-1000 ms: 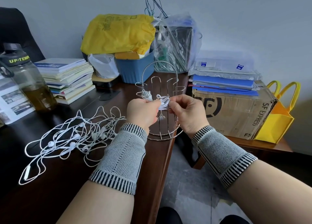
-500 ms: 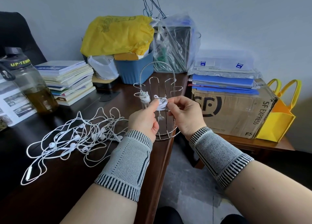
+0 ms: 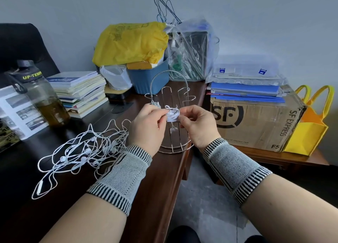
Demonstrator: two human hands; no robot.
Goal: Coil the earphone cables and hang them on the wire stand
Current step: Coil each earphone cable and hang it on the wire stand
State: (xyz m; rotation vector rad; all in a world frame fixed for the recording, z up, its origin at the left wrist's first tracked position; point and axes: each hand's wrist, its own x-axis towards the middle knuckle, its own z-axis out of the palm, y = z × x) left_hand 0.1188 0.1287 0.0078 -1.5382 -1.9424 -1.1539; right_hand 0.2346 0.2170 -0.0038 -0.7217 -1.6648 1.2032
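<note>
I see both hands pinching a small coiled bundle of white earphone cable [image 3: 172, 115] at the centre of the frame: the left hand [image 3: 146, 127] grips its left side with thumb and curled fingers, the right hand [image 3: 198, 126] grips its right side the same way. An earbud dangles just below the bundle. The bundle sits in front of the silver wire stand with upright hooks and an arched beaded handle [image 3: 169, 92], at the height of its hooks; I cannot tell whether it rests on a hook. A second white coil [image 3: 155, 104] hangs on the stand just above my left hand. Each wrist wears a grey knitted band with black stripes.

Left of centre, a loose tangle of white earphones [image 3: 82, 151] lies on the dark wooden desk [image 3: 155, 197], touching my left wrist band. Further left stand a dark translucent bottle [image 3: 42, 98] and a stack of books [image 3: 80, 92]. At the right sits a brown cardboard box [image 3: 256, 122] beside a yellow tote bag [image 3: 311, 125].
</note>
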